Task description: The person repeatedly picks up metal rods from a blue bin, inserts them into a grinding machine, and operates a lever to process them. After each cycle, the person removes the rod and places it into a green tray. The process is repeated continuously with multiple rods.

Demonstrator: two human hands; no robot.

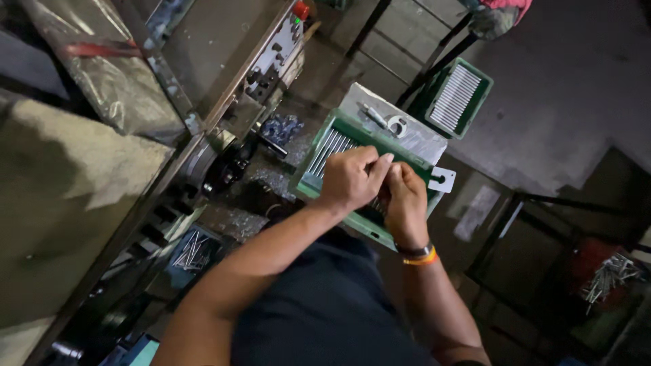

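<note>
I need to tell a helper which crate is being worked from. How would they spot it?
Start at the grey lathe. Right of it is a green plastic crate of metal rods, under both hands, left hand and right hand. The other green crate stands farther off, untouched.

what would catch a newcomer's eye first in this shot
Likely the two hands meeting at the centre: the left hand and right hand work close together over a green tray filled with rows of metal rods. A second green tray of rods sits farther off at upper right, and a grey machine stands to the left.
</note>
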